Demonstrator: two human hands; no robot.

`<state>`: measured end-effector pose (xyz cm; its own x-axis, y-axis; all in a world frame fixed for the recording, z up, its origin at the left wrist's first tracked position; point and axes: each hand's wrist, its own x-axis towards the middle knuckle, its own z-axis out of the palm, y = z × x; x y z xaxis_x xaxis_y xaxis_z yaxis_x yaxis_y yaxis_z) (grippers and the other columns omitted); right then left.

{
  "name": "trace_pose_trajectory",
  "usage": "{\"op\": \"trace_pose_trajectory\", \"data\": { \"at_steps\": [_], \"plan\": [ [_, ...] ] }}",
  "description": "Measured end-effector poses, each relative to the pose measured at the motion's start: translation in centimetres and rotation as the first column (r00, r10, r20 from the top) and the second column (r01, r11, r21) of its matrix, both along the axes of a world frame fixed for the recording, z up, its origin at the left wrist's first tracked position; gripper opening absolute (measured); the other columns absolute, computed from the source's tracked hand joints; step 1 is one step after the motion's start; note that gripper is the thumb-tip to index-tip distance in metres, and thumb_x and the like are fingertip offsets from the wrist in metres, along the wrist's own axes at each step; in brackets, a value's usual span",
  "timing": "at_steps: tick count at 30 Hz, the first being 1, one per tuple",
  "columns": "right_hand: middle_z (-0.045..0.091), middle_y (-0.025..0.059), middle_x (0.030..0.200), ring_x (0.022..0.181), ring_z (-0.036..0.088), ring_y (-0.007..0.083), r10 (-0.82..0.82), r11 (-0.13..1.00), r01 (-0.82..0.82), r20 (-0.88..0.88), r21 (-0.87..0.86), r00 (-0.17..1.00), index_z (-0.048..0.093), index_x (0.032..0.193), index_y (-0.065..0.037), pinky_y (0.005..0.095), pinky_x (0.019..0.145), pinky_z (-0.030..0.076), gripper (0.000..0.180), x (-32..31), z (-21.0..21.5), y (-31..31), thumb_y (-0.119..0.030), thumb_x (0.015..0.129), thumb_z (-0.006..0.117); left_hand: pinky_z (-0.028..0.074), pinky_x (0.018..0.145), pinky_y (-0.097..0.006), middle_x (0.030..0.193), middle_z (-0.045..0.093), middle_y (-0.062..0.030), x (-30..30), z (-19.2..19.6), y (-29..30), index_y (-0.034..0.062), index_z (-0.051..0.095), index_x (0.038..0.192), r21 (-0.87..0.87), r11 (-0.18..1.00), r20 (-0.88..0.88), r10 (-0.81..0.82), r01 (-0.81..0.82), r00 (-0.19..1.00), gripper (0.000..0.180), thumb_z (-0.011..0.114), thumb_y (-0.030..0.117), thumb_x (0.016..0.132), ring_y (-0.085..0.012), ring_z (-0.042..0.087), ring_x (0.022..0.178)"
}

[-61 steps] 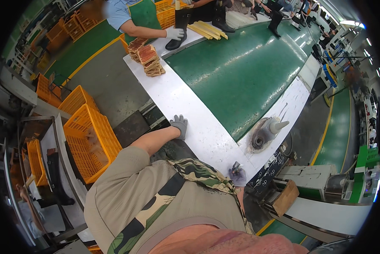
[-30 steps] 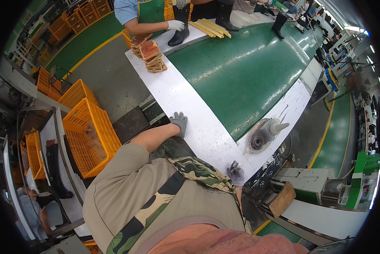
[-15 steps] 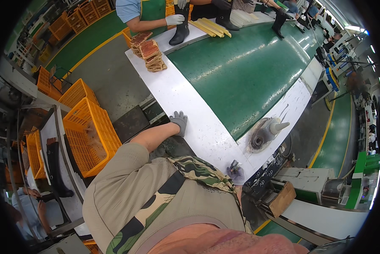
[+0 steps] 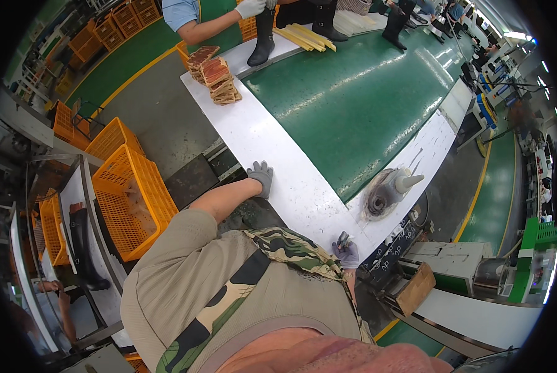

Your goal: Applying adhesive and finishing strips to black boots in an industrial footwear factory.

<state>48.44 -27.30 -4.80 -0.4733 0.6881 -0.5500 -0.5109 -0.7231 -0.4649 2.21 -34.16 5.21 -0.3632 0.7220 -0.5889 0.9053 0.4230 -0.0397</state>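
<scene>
My left hand (image 4: 261,178), in a grey glove, lies flat with fingers spread on the near left edge of the white tabletop (image 4: 247,133). My right hand (image 4: 348,253), also gloved, rests at the near corner of the table. Its fingers are closed around a small dark object with a metallic glint (image 4: 343,239), too small to make out. Beyond that hand, a grey bottle with a pale cone nozzle (image 4: 407,181) lies tilted beside a stained round base (image 4: 378,202). The green conveyor belt (image 4: 353,105) runs away between the white borders.
A stack of reddish-brown slabs (image 4: 219,78) stands at the far left corner. Across the belt, a co-worker's gloved hand (image 4: 250,7) is at a black boot (image 4: 263,43), near yellow strips (image 4: 304,37). Orange crates (image 4: 132,199) stand left; a machine (image 4: 452,264) stands right.
The co-worker's hand has moved up along the black boot. Another boot farther down the belt has shifted slightly left. My hands keep their places.
</scene>
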Motion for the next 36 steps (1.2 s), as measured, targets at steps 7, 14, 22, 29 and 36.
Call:
{"op": "trace_pose_trajectory", "data": {
  "at_steps": [7, 14, 22, 29, 36],
  "plan": [
    [0.067, 0.0146, 0.099, 0.101, 0.063, 0.0317, -0.032, 0.997, 0.032, -0.008, -0.069, 0.999, 0.063, 0.102, -0.006, 0.0571, 0.102, 0.045, 0.024, -0.7, 1.1, -0.1, -0.024, 0.087, 0.067, 0.033, 0.105, -0.064, 0.155, 0.015, -0.0247, 0.0, 0.1, 0.0, 0.004, 0.019, 0.152, -0.002, 1.0, -0.002, 0.008, -0.008, 1.0, 0.114, 0.082, 0.038, 0.063, -0.0499, 0.02, 0.141],
    [0.067, 0.0133, 0.108, 0.095, 0.065, 0.0323, -0.013, 1.0, 0.012, -0.034, -0.024, 0.999, 0.064, 0.11, -0.007, 0.0559, 0.092, 0.052, 0.035, 0.2, -0.5, 0.4, -0.024, 0.081, 0.072, 0.034, 0.104, -0.064, 0.155, 0.015, -0.0251, 0.5, 0.6, 0.7, 0.0036, 0.019, 0.152, -0.021, 1.0, -0.007, 0.002, -0.002, 1.0, 0.114, 0.083, 0.038, 0.063, -0.0503, 0.02, 0.14],
    [0.069, 0.0125, 0.1, 0.09, 0.066, 0.0311, 0.081, 0.997, -0.082, -0.097, -0.008, 0.992, 0.065, 0.101, -0.011, 0.055, 0.089, 0.053, 0.026, 0.5, -1.1, 1.4, -0.023, 0.08, 0.073, 0.035, 0.103, -0.063, 0.155, 0.013, -0.0256, 0.8, 0.5, 1.3, 0.0032, 0.017, 0.152, -0.051, 0.999, -0.003, 0.002, -0.002, 1.0, 0.116, 0.083, 0.037, 0.063, -0.0511, 0.02, 0.14],
    [0.069, 0.0126, 0.099, 0.089, 0.065, 0.031, 0.022, 1.0, -0.022, -0.088, -0.003, 0.996, 0.065, 0.097, -0.01, 0.0548, 0.089, 0.053, 0.021, 0.4, -1.5, 1.6, -0.023, 0.082, 0.072, 0.036, 0.104, -0.063, 0.155, 0.013, -0.0258, 1.3, 1.2, 1.7, 0.0031, 0.016, 0.152, -0.07, 0.997, -0.024, 0.015, -0.016, 1.0, 0.118, 0.083, 0.036, 0.062, -0.0518, 0.021, 0.139],
    [0.069, 0.0134, 0.098, 0.088, 0.065, 0.0294, 0.079, 0.997, -0.075, -0.189, 0.031, 0.979, 0.065, 0.097, -0.005, 0.0527, 0.09, 0.053, 0.024, -0.3, -1.0, 3.2, -0.023, 0.083, 0.072, 0.037, 0.105, -0.06, 0.156, 0.011, -0.0271, 1.6, 1.0, 1.9, 0.0017, 0.015, 0.152, -0.077, 0.997, -0.025, 0.019, -0.021, 1.0, 0.118, 0.084, 0.035, 0.061, -0.0533, 0.021, 0.139]
  ]
}}
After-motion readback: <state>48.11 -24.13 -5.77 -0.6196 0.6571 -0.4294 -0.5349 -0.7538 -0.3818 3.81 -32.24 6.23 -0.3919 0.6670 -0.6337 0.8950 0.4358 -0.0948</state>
